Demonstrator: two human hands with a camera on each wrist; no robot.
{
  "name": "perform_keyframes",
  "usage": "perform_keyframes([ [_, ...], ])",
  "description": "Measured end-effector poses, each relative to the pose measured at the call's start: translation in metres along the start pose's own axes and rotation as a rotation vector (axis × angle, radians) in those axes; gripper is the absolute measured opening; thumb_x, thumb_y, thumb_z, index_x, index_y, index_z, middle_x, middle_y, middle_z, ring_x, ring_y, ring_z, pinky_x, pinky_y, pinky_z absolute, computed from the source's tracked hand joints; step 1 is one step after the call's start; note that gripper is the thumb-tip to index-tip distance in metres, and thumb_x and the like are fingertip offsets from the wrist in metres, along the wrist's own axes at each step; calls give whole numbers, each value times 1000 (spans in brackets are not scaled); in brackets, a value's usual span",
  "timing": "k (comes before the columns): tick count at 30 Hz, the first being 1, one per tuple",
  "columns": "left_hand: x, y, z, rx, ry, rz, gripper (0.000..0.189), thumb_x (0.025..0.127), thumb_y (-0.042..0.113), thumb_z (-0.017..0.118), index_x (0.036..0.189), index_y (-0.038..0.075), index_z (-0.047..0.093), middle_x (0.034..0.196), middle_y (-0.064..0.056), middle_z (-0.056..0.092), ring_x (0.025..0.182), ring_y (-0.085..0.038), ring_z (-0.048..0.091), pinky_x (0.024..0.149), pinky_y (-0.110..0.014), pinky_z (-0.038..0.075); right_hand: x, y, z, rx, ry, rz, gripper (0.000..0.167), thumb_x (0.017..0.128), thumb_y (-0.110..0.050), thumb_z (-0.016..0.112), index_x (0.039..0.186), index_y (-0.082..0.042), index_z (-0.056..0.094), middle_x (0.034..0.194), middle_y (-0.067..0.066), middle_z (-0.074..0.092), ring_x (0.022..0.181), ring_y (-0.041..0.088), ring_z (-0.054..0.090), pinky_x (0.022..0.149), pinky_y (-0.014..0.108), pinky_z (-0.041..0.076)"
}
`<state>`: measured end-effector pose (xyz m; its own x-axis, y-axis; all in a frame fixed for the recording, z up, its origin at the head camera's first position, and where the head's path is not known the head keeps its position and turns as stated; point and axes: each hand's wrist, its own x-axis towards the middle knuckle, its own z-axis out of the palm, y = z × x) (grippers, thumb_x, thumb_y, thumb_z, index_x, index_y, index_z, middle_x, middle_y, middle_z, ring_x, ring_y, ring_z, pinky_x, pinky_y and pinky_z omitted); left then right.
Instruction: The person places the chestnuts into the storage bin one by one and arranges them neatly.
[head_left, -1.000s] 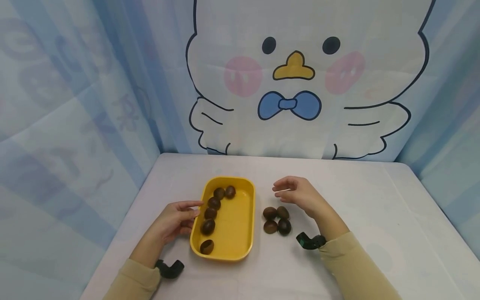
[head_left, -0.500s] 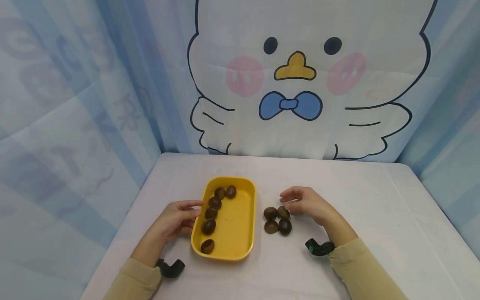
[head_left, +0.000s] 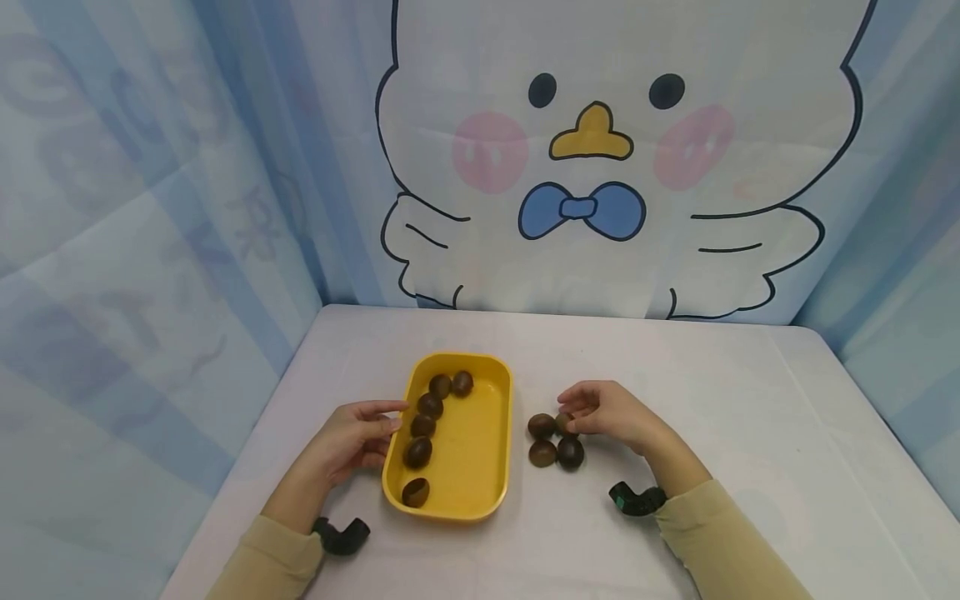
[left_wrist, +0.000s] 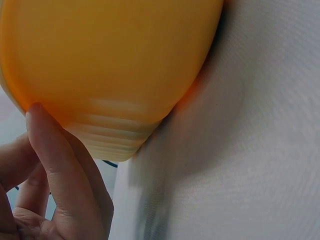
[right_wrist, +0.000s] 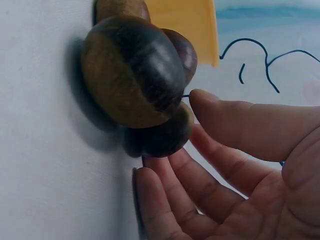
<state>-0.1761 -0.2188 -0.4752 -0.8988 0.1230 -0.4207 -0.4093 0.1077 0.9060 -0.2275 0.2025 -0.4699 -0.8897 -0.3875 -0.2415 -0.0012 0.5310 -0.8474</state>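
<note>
Dropping in: right hand [head_left: 613, 411] has reached the far-right chestnut [right_wrist: 162, 137] of four, right of the tray [head_left: 476, 450]!
Fingers straddle it, grip unclear; picking seems under way. Left hand [head_left: 348, 437], fingers relaxed, touches the tray.

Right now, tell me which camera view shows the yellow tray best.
The head view: it shows nearly the whole top of the yellow tray, six brown nuts inside. The left wrist view gives only a cropped close-up of its outside; the right wrist view, just a small part beyond the loose nuts.
</note>
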Motion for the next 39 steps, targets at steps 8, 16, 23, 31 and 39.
perform_keyframes([
  [8,1,-1,0,-3,0,0,50,102,21,74,150,10,64,95,-3,74,67,-17,72,61,-25,63,0,3,4,-104,55,5,33,89,-3,82,121,-8,75,111,8,76,101,21,69,92,39,61],
  [16,1,-1,0,0,-3,2,51,102,22,74,150,10,64,93,-3,73,67,-16,72,61,-25,63,1,10,2,-106,84,-41,37,86,0,81,122,-8,75,109,8,76,99,21,68,86,34,57],
  [23,0,0,-1,1,-2,5,51,103,20,73,151,9,62,94,-3,73,67,-16,72,61,-25,62,0,9,-2,-76,133,-41,39,88,-3,81,126,-7,74,123,13,76,113,29,70,87,32,59],
  [31,1,-1,0,1,-7,4,51,103,21,73,151,10,62,94,-3,72,68,-16,72,62,-25,63,0,3,-4,-33,142,-23,35,89,-8,82,124,-7,75,123,15,75,114,28,70,87,32,61],
  [39,-1,-1,0,0,0,2,50,103,21,73,151,10,63,93,-2,73,66,-16,71,60,-24,62,6,-6,-4,-49,155,-8,32,92,-12,81,124,-13,76,127,12,75,117,28,71,94,38,64],
])
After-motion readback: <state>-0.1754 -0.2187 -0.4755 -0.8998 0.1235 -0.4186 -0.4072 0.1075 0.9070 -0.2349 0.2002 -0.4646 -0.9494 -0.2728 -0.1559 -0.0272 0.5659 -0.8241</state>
